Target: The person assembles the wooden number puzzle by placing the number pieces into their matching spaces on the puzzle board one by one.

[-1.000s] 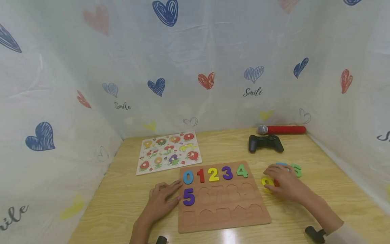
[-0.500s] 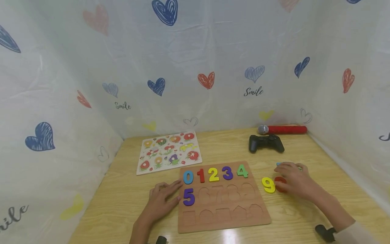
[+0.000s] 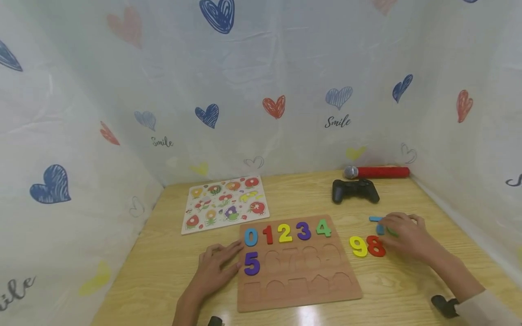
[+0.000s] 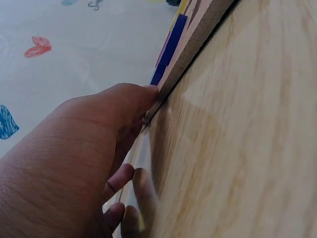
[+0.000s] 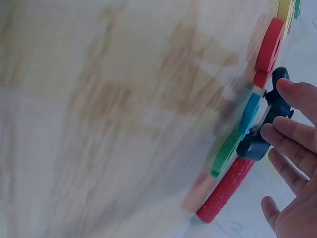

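Left of the board (image 3: 299,271), in head view, touching its edge with left hand (image 3: 216,267). To its right, having right hand (image 3: 409,235) above blue number (image 3: 380,229) and green number (image 3: 392,232). From left wrist, with fingers (image 4: 119,181) relaxed. From right wrist, with fingers (image 5: 297,131) apart.

From above, the head view is facing forward and down across the wooden table (image 3: 163,253). Both wrist views are peering closely along it, tilted; head and right are sharing the game controller (image 3: 355,191), head and left the purple 5 (image 3: 251,263).
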Available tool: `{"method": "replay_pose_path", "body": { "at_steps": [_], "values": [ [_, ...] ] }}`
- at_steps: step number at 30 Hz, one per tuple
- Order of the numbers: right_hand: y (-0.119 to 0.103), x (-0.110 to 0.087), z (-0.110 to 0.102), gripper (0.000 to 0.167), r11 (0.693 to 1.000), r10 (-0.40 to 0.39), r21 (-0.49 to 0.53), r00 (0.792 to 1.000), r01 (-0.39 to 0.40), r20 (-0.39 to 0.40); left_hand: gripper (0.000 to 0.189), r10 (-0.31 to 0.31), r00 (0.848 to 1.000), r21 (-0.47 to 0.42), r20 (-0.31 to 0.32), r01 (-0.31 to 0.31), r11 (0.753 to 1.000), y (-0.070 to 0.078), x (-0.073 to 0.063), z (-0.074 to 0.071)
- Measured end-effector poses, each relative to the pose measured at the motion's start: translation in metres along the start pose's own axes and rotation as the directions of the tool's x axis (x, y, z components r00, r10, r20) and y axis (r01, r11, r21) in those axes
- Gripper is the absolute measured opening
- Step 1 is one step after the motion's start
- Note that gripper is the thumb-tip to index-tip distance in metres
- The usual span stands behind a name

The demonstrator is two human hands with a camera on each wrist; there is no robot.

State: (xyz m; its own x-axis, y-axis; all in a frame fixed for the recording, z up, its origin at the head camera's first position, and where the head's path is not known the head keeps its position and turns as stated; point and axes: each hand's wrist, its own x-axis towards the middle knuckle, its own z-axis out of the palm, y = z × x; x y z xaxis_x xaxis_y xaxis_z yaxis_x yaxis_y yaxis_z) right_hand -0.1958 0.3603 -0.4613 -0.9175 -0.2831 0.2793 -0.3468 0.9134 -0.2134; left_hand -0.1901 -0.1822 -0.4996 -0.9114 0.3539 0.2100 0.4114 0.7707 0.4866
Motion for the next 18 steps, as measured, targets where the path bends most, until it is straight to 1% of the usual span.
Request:
{"method": "replay_pose_path", "body": {
  "at_steps": [4,7,10,14,18],
  "values": [
    [0.006,-0.001,-0.001,0.037,1.000,0.008,-0.019,1.000,-0.008,-0.003,0.050,-0.006,1.000,0.005,0.007,0.006,1.000,-0.001,0.000,-0.001],
    [0.011,-0.002,0.000,0.039,0.999,0.030,-0.022,1.000,-0.030,-0.003,0.051,-0.007,1.000,0.006,0.018,0.007,1.000,-0.002,0.000,-0.001],
    [0.016,-0.002,0.001,0.042,0.998,0.045,-0.048,0.999,-0.045,-0.003,0.051,-0.016,0.999,0.004,0.036,0.016,1.000,-0.002,0.001,-0.001],
    [0.022,-0.002,0.000,0.048,0.996,0.062,-0.066,0.998,-0.061,0.008,0.052,-0.032,0.998,0.002,0.048,0.032,0.999,-0.003,0.001,-0.001],
    [0.028,0.000,-0.002,0.052,0.994,0.084,-0.079,0.996,-0.081,0.035,0.051,-0.040,0.998,0.001,0.048,0.040,0.999,-0.002,0.000,-0.001]
  ]
}}
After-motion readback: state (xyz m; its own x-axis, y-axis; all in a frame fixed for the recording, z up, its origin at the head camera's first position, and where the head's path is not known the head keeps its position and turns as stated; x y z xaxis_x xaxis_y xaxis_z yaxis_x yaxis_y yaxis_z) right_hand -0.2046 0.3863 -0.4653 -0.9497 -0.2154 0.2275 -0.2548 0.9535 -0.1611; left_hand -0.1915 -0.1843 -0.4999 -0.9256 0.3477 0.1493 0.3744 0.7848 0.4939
